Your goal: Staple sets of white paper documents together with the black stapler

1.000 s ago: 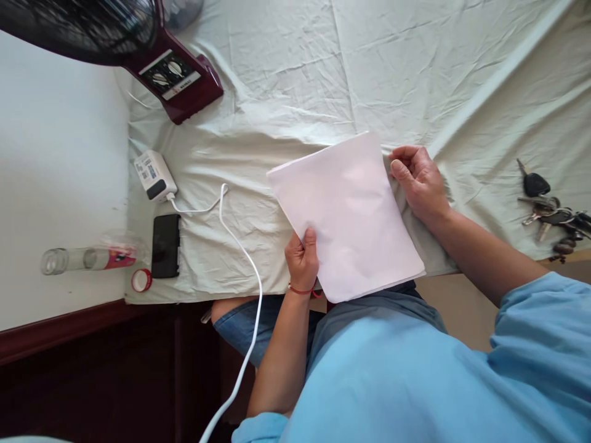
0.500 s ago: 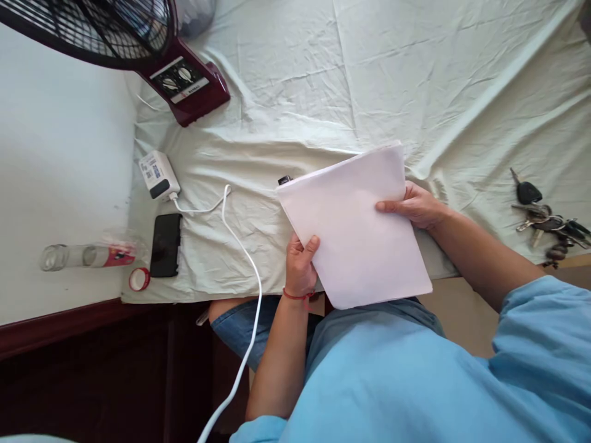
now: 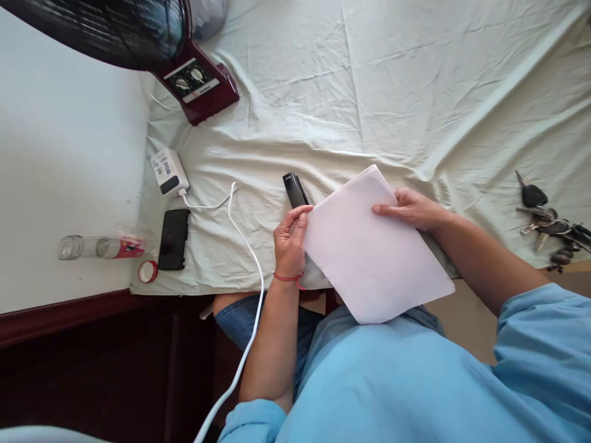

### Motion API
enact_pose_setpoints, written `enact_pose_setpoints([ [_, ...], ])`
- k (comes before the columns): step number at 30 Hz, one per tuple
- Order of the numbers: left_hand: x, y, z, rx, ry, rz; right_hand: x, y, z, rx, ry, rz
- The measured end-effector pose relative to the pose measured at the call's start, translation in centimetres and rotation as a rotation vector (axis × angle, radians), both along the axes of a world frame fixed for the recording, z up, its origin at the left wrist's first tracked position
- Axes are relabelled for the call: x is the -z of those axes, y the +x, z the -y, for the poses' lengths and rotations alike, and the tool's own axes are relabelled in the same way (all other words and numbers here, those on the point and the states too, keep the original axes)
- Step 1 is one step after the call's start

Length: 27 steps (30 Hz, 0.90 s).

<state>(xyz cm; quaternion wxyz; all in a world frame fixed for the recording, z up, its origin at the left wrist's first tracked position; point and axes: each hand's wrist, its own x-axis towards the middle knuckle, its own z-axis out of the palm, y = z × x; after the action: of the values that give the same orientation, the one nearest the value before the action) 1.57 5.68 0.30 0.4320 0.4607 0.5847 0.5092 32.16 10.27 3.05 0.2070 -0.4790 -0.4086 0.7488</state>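
Where keys (image 3: 549,223) lie, stapler (image 3: 294,189) nears paper (image 3: 376,252).

one fan (image 3: 138,37), one phone (image 3: 174,239), one stapler (image 3: 294,189)

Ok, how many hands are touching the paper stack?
2. The left hand grips the paper stack at its left edge, beside the black stapler; the right hand rests on its upper right edge.

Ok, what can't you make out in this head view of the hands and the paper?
- Black object by the left hand: lower end hidden by the paper stack.
- Right hand: palm hidden behind the stack.
- Fan: cut off by the top edge, blurred.
- Charger label: too small.
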Motion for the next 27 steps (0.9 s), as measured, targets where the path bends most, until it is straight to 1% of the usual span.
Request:
enact_pose_setpoints([
  [3,0.7,0.2,0.5,-0.006,-0.029,-0.006,-0.2,-0.4,0.0,0.055,0.0,0.0],
  [6,0.7,0.2,1.0,-0.021,-0.004,-0.074,-0.3,-0.5,0.0,0.061,-0.009,-0.023],
  [7,0.5,0.1,1.2,-0.003,0.013,-0.119,-0.3,-0.5,0.0,0.071,-0.005,-0.028],
  [9,0.2,0.0,1.4,0.074,0.038,-0.206,-0.4,-0.5,0.0,0.091,0.011,-0.03],
  [11,0.2,-0.1,1.5,0.119,0.05,-0.24,-0.4,-0.6,0.0,0.087,0.027,-0.033],
  [14,0.6,-0.2,1.5,0.115,0.09,-0.271,-0.3,-0.6,-0.1,0.064,0.054,-0.047],
  [18,1.3,-0.4,1.4,0.233,0.153,-0.492,0.1,-0.5,-0.1,0.044,0.059,-0.051],
  [20,1.5,-0.5,1.4,0.219,0.157,-0.535,0.2,-0.4,-0.1,0.042,0.058,-0.046],
  [22,1.5,-0.5,1.4,0.187,0.151,-0.525,0.2,-0.4,0.0,0.044,0.066,-0.054],
  [24,1.4,-0.5,1.5,0.208,0.142,-0.481,0.4,-0.5,0.0,0.041,0.083,-0.07],
  [26,1.2,-0.5,1.7,0.204,0.12,-0.357,0.6,-0.5,0.0,0.052,0.113,-0.079],
  [27,1.1,-0.5,1.8,0.165,0.101,-0.25,0.8,-0.6,0.0,0.067,0.13,-0.083],
])
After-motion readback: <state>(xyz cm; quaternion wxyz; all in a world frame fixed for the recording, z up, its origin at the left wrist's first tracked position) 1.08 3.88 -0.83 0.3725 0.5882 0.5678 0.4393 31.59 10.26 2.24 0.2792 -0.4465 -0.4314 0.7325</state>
